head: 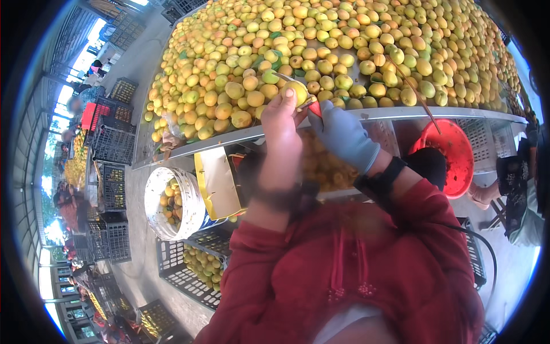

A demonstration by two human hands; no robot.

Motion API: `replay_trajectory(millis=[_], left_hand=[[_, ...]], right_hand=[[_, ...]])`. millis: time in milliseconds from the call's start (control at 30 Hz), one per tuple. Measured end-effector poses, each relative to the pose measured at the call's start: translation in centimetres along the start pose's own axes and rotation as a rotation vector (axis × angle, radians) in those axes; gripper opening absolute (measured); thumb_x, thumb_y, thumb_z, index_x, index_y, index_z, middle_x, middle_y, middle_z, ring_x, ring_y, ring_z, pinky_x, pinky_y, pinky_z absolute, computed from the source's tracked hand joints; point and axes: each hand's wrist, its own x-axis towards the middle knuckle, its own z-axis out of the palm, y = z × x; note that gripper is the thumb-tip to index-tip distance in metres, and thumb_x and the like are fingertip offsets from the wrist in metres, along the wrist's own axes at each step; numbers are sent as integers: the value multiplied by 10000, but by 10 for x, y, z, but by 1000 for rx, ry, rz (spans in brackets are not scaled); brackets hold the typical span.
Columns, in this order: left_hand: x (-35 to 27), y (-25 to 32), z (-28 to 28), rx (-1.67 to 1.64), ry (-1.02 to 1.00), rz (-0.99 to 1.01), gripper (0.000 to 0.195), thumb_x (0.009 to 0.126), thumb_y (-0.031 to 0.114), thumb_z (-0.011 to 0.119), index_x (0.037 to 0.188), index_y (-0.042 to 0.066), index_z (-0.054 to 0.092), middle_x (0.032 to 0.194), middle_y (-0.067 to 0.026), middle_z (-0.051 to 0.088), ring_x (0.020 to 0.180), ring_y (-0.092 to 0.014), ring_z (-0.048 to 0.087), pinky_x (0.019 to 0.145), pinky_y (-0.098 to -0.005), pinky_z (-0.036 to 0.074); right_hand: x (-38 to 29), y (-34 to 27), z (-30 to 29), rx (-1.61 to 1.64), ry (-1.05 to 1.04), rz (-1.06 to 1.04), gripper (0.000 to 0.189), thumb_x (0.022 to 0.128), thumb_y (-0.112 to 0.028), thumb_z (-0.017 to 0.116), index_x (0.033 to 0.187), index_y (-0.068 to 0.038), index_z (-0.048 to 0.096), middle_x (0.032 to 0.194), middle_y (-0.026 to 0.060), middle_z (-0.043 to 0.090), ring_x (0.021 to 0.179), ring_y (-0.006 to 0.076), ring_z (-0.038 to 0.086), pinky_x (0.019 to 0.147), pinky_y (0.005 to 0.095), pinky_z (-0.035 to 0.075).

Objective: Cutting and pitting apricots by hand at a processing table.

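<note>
My left hand [281,114] is bare and grips a yellow-green apricot [295,91] above the near edge of the table. In a blue glove, my right hand [346,133] holds a small red-handled cutting tool [315,108] against that fruit. Its metal part is partly hidden by the fruit and fingers, so its exact kind is unclear. Past both hands, a thick layer of loose apricots [223,90] covers the metal-edged table [223,142], with a few green leaves among them.
A white bucket [157,202] holding fruit stands left, beside a yellow-edged carton [219,180] and a black crate [189,284]. A red basin [457,159] sits below the table at right. A thin stick [412,88] lies across the fruit. Other people and stacked crates [114,142] are farther left.
</note>
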Motion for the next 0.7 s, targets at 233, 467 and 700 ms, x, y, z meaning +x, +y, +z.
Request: replay_trajectory(millis=[233,467,700], left_hand=[[7,3,-22,-120,-266,13,353,836,256,551,1043,-29,530,965,-115,589,856,-234,588,739,-347,470],[20,3,-49,-58,-340,8,359,824,239,563,1055,-33,524,1002,-128,581,911,-244,573,762,-354,467],[6,11,-33,23,-396,-22,429,775,208,629,1125,-13,519,1045,-92,579,924,-160,548,803,-287,425]], right_hand=[[-10,-8,-11,906,-361,274,321,874,-315,447,893,4,477,624,66,562,472,142,549,386,284,432],[-12,6,-16,924,-297,171,320,872,-333,454,907,-18,496,642,42,553,423,83,503,328,217,389],[-3,2,-40,1165,-296,410,347,885,-335,439,1030,-34,534,686,39,575,463,78,495,375,180,345]])
